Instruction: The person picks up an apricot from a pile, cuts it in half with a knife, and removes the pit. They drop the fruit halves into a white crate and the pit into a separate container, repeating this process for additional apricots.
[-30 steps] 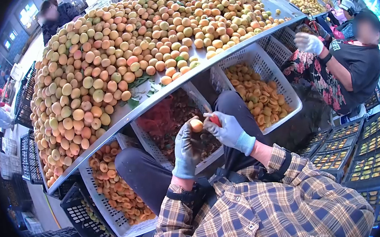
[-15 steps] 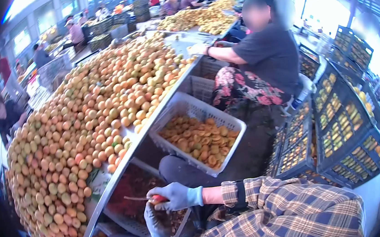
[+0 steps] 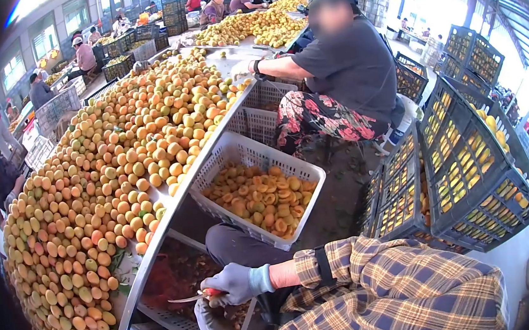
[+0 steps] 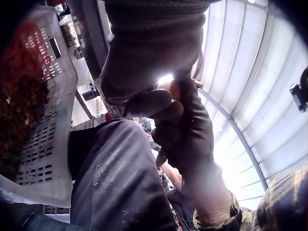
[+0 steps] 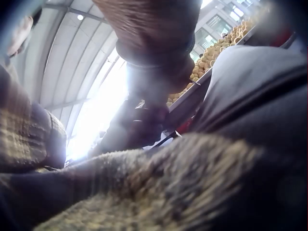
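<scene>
In the head view my gloved right hand [image 3: 236, 283] grips a red-handled knife [image 3: 187, 299], its curved blade pointing left over a crate of dark scraps [image 3: 181, 322]. Just below it, my gloved left hand [image 3: 214, 327] is raised with fingers bent close to the handle. The left wrist view shows my left hand [image 4: 151, 60] and right hand [image 4: 187, 130] meeting around a small orange apricot [image 4: 174, 89], mostly covered by fingers; my left fingers hold it. Shadow and glare obscure my right hand [image 5: 142, 113] in the right wrist view.
A metal-edged table [image 3: 173, 210] heaped with apricots [image 3: 84, 214] runs along the left. Beside my knee stands a white crate [image 3: 308, 172] of halved apricots [image 3: 267, 196]. Black crates [image 3: 469, 174] stand at the right; a seated person [image 3: 353, 61] works ahead.
The head view has swung right and up, showing more of the hall. The apricot in my left hand, plain a second ago, is hidden in the head view. My right hand still grips the knife.
</scene>
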Demonstrator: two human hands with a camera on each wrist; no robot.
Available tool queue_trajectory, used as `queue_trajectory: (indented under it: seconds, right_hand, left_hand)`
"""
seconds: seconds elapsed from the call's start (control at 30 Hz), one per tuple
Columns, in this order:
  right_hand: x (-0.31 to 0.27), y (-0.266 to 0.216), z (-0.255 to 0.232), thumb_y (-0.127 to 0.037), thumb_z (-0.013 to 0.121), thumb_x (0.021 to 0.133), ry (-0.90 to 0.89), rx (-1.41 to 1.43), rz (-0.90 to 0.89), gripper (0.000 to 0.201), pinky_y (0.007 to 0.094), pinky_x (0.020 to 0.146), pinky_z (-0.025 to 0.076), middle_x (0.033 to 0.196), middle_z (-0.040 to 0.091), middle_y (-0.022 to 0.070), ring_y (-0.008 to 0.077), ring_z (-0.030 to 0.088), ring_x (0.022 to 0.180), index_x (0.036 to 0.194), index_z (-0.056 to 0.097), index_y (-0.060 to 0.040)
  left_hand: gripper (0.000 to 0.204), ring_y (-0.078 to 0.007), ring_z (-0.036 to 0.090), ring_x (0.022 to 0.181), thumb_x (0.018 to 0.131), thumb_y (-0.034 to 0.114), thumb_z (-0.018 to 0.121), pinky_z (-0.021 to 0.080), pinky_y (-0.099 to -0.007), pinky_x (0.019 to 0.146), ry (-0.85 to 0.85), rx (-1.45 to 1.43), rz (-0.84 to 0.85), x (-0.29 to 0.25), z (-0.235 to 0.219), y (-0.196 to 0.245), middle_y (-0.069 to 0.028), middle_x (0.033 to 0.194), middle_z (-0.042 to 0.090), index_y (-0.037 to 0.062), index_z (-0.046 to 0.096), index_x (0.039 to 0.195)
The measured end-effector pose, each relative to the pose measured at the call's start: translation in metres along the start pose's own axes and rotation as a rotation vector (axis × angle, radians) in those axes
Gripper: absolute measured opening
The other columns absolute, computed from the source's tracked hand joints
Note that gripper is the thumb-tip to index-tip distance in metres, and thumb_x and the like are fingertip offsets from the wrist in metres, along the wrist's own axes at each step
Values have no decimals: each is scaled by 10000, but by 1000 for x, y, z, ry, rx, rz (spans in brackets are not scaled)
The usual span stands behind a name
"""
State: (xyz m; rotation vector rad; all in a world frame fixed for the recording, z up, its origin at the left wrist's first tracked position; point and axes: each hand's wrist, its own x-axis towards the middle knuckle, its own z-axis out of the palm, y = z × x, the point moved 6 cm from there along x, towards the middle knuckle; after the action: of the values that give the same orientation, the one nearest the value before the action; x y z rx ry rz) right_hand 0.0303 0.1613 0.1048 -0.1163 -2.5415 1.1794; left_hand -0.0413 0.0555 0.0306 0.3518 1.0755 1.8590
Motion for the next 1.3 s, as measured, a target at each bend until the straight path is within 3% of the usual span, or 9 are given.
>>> queue_trajectory:
  seconds: [0.07, 0.1, 0.3, 0.37, 0.47, 0.63, 0.77, 0.93, 1.3]
  right_hand:
    - [-1, 5, 4, -307, 648, 842, 81, -53, 37, 294, 421, 561, 486, 755, 633, 150, 379, 617, 661, 1043, 570, -107]
    - [-2, 7, 6, -289, 620, 867, 122, -41, 72, 228, 425, 547, 474, 738, 621, 166, 390, 608, 657, 988, 574, -101]
    - [0, 24, 9, -197, 591, 860, 296, 65, 265, 138, 425, 642, 497, 799, 613, 200, 416, 606, 783, 894, 575, -64]
    - [4, 29, 6, -151, 577, 877, 429, 274, 241, 162, 356, 737, 521, 862, 653, 113, 269, 653, 804, 994, 606, -43]
    - [-2, 49, 29, -328, 442, 983, 307, 1341, 578, 336, 177, 392, 313, 711, 584, 1, 30, 429, 466, 1058, 586, -34]
    - [14, -11, 30, -182, 507, 972, 17, 790, 348, 328, 148, 501, 337, 719, 538, -33, -10, 419, 576, 1261, 534, -29]
    - [17, -12, 13, -136, 536, 952, 42, 923, 391, 355, 183, 754, 464, 1123, 578, 38, 38, 543, 890, 1279, 511, 2]
    - [33, -15, -29, -97, 515, 911, 247, 929, 354, 199, 158, 480, 358, 640, 512, -38, 2, 435, 526, 1069, 589, -1]
    - [35, -13, -27, -159, 559, 934, 513, 981, 184, 164, 165, 451, 268, 588, 461, -77, -20, 369, 493, 889, 622, -14]
  left_hand:
    - [231, -112, 607, 820, 962, 240, 463, 512, -274, 706, -58, 339, 55, 2, -3, 6, -21, 901, 619, 55, 580, 1036]
    - [252, -121, 594, 869, 970, 266, 452, 499, -279, 772, 35, -58, -210, 3, -7, -13, -20, 910, 602, 54, 579, 1024]
    - [371, -196, 581, 1060, 984, 311, 428, 471, -356, 938, 56, -335, -178, 20, -5, -36, -70, 1141, 593, 52, 538, 1225]
    - [337, -201, 559, 1107, 985, 323, 419, 459, -402, 970, 112, -379, -189, 0, 24, -7, -79, 1174, 584, 86, 538, 1192]
    - [370, -109, 374, 565, 932, 384, 467, 356, -252, 536, -82, -719, -117, 22, 12, 1, -7, 747, 450, 38, 525, 1050]
    - [392, -249, 566, 1069, 951, 359, 471, 423, -449, 987, 57, -814, 18, 25, -7, -1, -110, 1082, 618, 26, 556, 1139]
    - [406, -212, 622, 957, 970, 328, 443, 508, -333, 858, 163, -863, -118, 16, 3, 4, -105, 1065, 636, 30, 508, 1238]
    - [415, -179, 607, 758, 973, 356, 445, 475, -252, 616, -74, -691, -174, 14, 19, 5, -100, 1003, 637, 40, 506, 1236]
    - [415, -91, 456, 548, 983, 431, 434, 376, -210, 497, -19, -384, -280, -4, 46, -6, -26, 815, 568, 60, 537, 1139]
